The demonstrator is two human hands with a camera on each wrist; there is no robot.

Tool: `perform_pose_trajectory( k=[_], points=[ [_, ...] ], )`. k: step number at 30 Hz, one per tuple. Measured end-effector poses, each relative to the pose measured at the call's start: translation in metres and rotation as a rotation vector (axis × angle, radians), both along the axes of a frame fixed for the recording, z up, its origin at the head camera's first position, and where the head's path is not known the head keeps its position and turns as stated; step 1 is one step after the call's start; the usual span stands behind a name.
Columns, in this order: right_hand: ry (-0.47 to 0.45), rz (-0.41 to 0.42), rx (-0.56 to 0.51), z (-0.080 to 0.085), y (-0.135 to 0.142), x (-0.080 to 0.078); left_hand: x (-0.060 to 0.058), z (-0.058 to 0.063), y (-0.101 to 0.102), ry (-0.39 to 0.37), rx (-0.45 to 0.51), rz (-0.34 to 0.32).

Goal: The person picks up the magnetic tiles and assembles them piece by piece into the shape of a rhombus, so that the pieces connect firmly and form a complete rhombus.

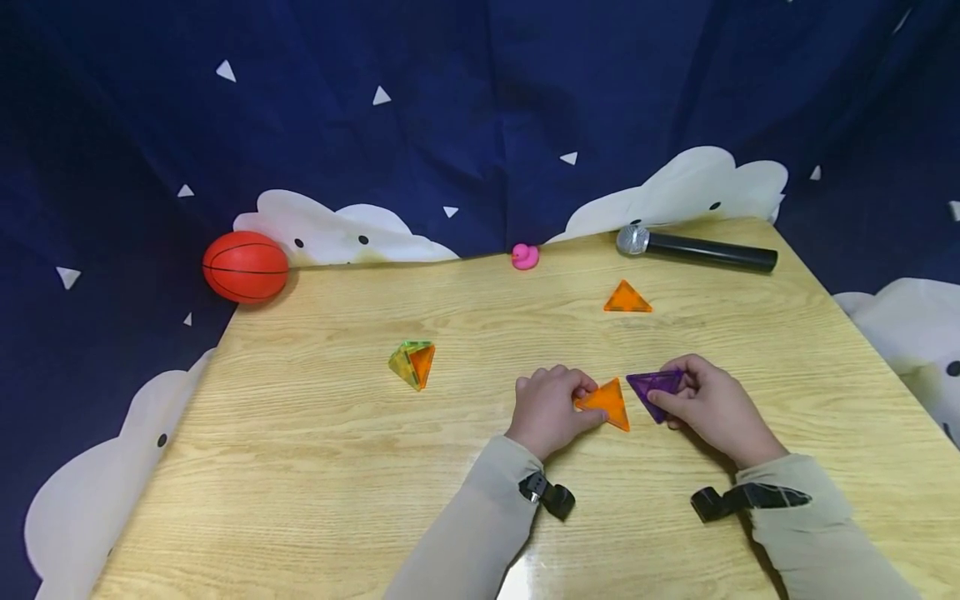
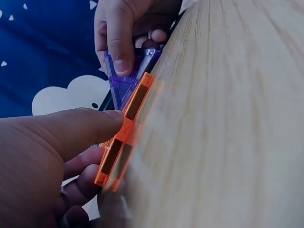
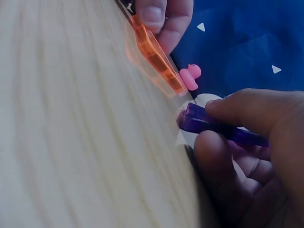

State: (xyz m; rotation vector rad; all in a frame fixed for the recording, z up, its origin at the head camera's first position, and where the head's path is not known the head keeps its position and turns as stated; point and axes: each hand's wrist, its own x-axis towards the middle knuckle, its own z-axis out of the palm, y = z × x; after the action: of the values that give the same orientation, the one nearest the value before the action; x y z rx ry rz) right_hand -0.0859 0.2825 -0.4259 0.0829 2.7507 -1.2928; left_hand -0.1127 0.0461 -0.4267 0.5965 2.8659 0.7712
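Observation:
Between thumb and fingers, my left hand [image 1: 553, 408] pinches an orange translucent triangular magnetic tile [image 1: 611, 403]. In the left wrist view this orange tile [image 2: 127, 124] stands low over the wood, one magnet-lined edge toward the camera. Just to its right, my right hand [image 1: 716, 408] pinches a purple triangular magnetic tile [image 1: 656, 390], thumb on its upper face. Seen from the right wrist, the purple tile [image 3: 204, 119] is edge-on between thumb and fingers. A small gap separates the two tiles in the head view. Another orange triangular tile [image 1: 627, 298] lies flat farther back.
A small yellow-green and orange tile pyramid [image 1: 412, 364] sits left of my hands on the wooden table [image 1: 300, 467]. Along the back are a red ball [image 1: 246, 267], a pink toy duck [image 1: 525, 257] and a black microphone [image 1: 708, 252]. A dark blue curtain [image 1: 450, 125] hangs behind.

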Motion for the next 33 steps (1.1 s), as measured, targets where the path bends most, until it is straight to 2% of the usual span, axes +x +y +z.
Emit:
perform_pose_trajectory(
  k=[19, 26, 33],
  points=[
    [0.022, 0.027, -0.018, 0.002, -0.010, 0.003, 0.000, -0.001, -0.001, 0.018, 0.014, -0.013],
    [0.129, 0.082, 0.034, 0.001, -0.016, 0.006, 0.000, -0.002, -0.003, 0.023, 0.038, -0.013],
    [0.221, 0.152, 0.030, -0.003, -0.023, 0.009, -0.001, -0.005, -0.002, 0.046, 0.077, -0.018]
  ],
)
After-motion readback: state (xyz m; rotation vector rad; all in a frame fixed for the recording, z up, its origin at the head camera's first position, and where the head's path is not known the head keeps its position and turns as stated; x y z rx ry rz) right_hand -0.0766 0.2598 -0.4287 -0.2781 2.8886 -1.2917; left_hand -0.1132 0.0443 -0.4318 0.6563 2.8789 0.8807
